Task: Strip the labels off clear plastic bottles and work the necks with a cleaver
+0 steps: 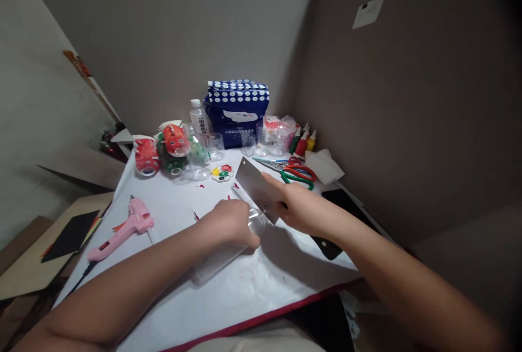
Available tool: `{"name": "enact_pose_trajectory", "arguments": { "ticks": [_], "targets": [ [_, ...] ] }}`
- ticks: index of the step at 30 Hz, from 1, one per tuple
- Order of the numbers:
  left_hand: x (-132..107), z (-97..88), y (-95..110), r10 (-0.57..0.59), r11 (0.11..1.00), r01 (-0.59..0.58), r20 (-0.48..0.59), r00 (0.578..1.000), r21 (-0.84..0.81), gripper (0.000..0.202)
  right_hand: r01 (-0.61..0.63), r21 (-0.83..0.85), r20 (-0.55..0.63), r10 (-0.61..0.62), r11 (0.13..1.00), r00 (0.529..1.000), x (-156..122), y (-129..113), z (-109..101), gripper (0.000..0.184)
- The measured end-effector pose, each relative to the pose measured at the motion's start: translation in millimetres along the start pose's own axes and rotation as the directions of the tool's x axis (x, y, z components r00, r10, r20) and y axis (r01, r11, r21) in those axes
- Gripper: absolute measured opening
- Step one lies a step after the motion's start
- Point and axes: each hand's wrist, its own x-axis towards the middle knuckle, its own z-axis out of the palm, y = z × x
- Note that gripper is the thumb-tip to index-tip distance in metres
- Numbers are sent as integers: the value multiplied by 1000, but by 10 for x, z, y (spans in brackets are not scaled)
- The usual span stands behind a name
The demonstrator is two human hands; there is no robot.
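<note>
My left hand (231, 224) is wrapped round a clear plastic bottle (218, 264) that lies on its side on the white table cover (261, 297). Part of the bottle is hidden under that hand and forearm. In my right hand (299, 202) is a cleaver (256, 187) with a broad metal blade and a hole at its far corner. The blade is tilted, just above and right of the bottle's end; whether it touches the plastic I cannot tell. Its handle is mostly covered by my fingers.
A pink glue gun (136, 218) lies left. Behind are red piggy figures (147, 155), a paint palette (222, 172), a water bottle (199, 118) and a blue bag (240, 118). Scissors (299, 172), paint bottles (302, 142) and a black board (346, 205) are to the right.
</note>
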Motion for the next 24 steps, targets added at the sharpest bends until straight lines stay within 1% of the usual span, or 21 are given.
{"name": "enact_pose_trajectory", "arguments": {
  "ticks": [2,4,6,9,11,13,16,18,20,22,24],
  "targets": [
    [21,29,-53,-3,998,3,2,1000,-59,48,-2,37,-35,3,999,999,7,11,64,75],
    [49,58,-106,4,997,-5,-7,1000,-76,48,-13,72,-40,16,997,999,-109,53,127,77],
    [75,74,-142,19,997,-20,-7,1000,-75,48,-39,77,0,39,996,999,-307,117,162,79],
    [97,68,-153,44,996,-42,20,999,-80,48,-72,31,53,71,997,996,-594,207,140,79],
    [103,56,-142,47,996,-45,26,999,-73,48,-75,-2,65,75,997,995,-669,228,95,78],
    [105,50,-128,42,997,-40,22,999,-62,48,-72,-30,72,74,997,995,-609,206,47,77],
    [109,55,-121,26,998,-26,0,1000,-54,51,-36,-34,68,38,999,997,-333,114,3,77],
    [113,60,-128,21,998,-21,-13,1000,-58,49,-4,-26,35,5,1000,999,-135,47,2,76],
    [118,63,-141,19,997,-18,7,1000,-79,45,12,-27,-9,-12,1000,1000,-16,-1,25,74],
    [122,66,-156,18,996,-15,26,1000,-93,44,6,-29,-33,-7,1000,999,-19,-16,64,75],
    [124,72,-169,22,996,-20,19,1000,-86,46,-14,-41,-9,14,999,1000,-137,4,102,78]
  ]
}}
